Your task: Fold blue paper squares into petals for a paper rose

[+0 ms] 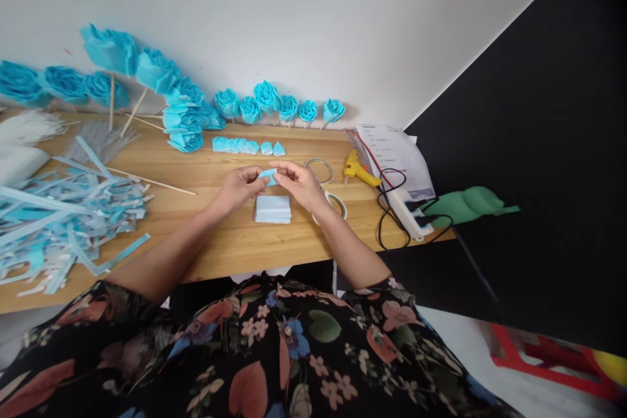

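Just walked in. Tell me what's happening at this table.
A person sits at a wooden table, holding one small blue paper piece between the left hand and right hand. Just below the hands lies a stack of pale blue paper squares. A row of folded blue pieces sits farther back, with finished blue paper flowers along the wall. Paper scraps are piled to the left; tape rolls and a yellow glue gun lie to the right.
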`<state>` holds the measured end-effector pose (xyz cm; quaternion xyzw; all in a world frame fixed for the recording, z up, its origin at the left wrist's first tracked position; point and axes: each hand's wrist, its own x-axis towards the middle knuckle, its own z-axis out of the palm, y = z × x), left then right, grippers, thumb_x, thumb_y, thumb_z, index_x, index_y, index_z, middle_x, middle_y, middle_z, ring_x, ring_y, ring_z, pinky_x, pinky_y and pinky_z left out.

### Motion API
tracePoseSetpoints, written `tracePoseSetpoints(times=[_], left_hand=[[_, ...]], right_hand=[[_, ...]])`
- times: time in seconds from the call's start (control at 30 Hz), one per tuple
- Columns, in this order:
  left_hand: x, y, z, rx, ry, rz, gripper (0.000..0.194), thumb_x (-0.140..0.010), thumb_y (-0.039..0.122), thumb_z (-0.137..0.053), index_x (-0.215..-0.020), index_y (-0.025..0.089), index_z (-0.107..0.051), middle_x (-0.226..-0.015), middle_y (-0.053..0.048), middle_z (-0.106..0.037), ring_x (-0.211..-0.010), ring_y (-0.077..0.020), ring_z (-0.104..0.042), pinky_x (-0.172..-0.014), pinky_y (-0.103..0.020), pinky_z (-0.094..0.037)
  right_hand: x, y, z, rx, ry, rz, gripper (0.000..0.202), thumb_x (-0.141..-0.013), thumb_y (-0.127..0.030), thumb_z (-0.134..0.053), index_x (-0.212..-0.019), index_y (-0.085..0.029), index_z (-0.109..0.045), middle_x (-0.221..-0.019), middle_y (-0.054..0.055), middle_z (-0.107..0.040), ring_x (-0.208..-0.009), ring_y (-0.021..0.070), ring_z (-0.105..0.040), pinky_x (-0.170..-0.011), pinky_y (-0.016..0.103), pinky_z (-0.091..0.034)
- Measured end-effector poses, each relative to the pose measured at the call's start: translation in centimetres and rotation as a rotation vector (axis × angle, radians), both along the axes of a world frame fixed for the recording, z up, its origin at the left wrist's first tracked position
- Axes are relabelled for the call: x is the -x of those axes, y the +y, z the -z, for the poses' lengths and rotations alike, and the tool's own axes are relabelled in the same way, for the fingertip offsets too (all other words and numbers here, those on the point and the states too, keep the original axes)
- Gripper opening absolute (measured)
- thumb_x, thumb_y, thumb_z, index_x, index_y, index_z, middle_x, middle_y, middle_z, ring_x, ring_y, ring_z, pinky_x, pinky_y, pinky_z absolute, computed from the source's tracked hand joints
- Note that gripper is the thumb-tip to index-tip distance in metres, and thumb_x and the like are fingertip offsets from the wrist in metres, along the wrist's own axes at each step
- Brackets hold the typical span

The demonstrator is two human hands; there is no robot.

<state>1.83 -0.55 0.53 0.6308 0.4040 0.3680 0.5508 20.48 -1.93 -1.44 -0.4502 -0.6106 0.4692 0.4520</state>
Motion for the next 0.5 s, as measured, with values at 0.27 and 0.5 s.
tracePoseSetpoints(times=[0.27,0.5], left_hand=[[0.2,0.3,0.4,0.013,0.010,-0.084,0.026,-0.068,0.043,-0.071,-0.065,0.020,-0.060,-0.056,0.002,-0.059,-0.048,-0.0100,-0.047,-0.050,-0.024,-0.038],[0.1,0.2,0.3,-0.005,-0.023,-0.099,0.022,-0.070,0.040,-0.071,-0.064,0.021,-0.059,-0.057,0.001,-0.060,-0.050,-0.0108,-0.048,-0.050,-0.025,-0.039]], right_hand=[[-2.7,-0.3,-3.4,-0.179,-0.044,0.298,0.036,-0.092,-0.041,-0.057,-0.122,-0.024,-0.068,-0.095,0.003,-0.073,-0.077,0.0125,-0.063,-0.075,0.027,-0.054],[-8.2,-3.9,-4.4,-0.206,-0.115,0.547,0.031,-0.092,-0.039,-0.058,-0.114,-0.022,-0.070,-0.091,0.003,-0.074,-0.077,0.0139,-0.066,-0.072,0.028,-0.055]])
